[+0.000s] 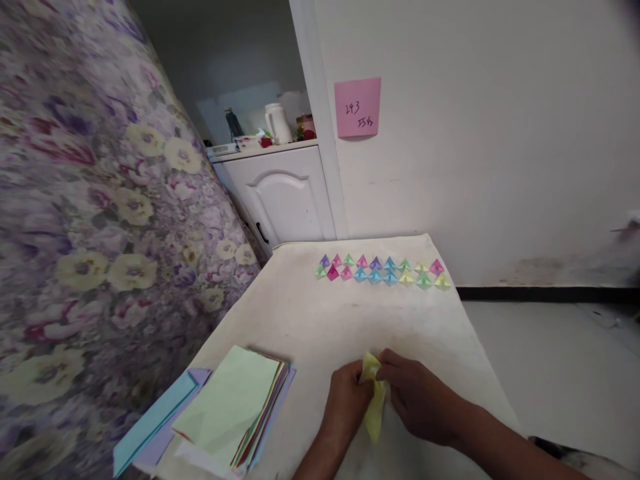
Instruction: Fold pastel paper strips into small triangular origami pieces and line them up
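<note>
A folded piece of yellow paper (374,417) is held upright between both hands, above the near part of the table (295,313). My left hand (349,393) pinches its left side, the thumb pressed against the paper. On the other side, my right hand (413,393) grips the upper right edge with curled fingers. Parts of the paper are hidden behind the fingers. Farther back, small folded paper pieces (375,275) in purple, pink, green, blue and yellow stand in two rows.
A stack of coloured paper (227,400) with pale green on top lies at the left, beside blue sheets (155,417). A floral curtain (115,267) hangs along the left. Behind are a white cabinet (283,200), a white jug (278,124) and a pink note (357,107) on the wall.
</note>
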A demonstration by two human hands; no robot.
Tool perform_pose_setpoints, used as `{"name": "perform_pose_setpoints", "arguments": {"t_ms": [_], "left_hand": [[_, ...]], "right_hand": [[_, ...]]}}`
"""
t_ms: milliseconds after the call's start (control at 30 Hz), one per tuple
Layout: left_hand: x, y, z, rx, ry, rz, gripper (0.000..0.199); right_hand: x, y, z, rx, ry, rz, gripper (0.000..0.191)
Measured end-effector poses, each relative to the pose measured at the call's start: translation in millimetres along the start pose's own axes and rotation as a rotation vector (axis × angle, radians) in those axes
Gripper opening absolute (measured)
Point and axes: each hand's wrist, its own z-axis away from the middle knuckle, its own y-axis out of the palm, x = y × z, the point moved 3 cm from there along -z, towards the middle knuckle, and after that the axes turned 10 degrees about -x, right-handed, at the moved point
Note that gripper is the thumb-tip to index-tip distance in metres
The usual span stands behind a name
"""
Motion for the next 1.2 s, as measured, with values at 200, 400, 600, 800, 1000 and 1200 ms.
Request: {"name": "perform_pose_setpoints", "arguments": {"t_ms": [200, 400, 600, 800, 1000, 1200], "left_hand": [[-2.0, -0.5, -1.1, -0.079, 0.025, -0.124, 0.018], [-7.6, -0.1, -0.4, -0.141, 0.03, -0.148, 0.016], [-11.2, 0.8, 0.5, -0.164, 0.048, -0.16, 0.017], [-13.7, 1.9, 1.5, -0.171, 0.066, -0.165, 0.018], [-16.6, 1.8, 4.1, -0.15, 0.085, -0.163, 0.022], [-13.2, 1.5, 2.0, -0.153, 0.056, -0.148, 0.023]], "right_hand": [[-7.6, 13.5, -0.8, -0.078, 0.063, 0.181, 0.012], [-17.1, 19.2, -1.0, -0.225, 0.17, 0.307, 0.014], [-27.6, 17.3, -2.6, -0.343, 0.364, 0.08, 0.042], [-34.5, 24.6, -6.4, -0.269, 0.476, -0.047, 0.037], [-33.6, 27.8, -8.2, -0.216, 0.445, 0.055, 0.016], [-35.0, 27.4, -6.4, -0.175, 0.409, 0.082, 0.01]]}}
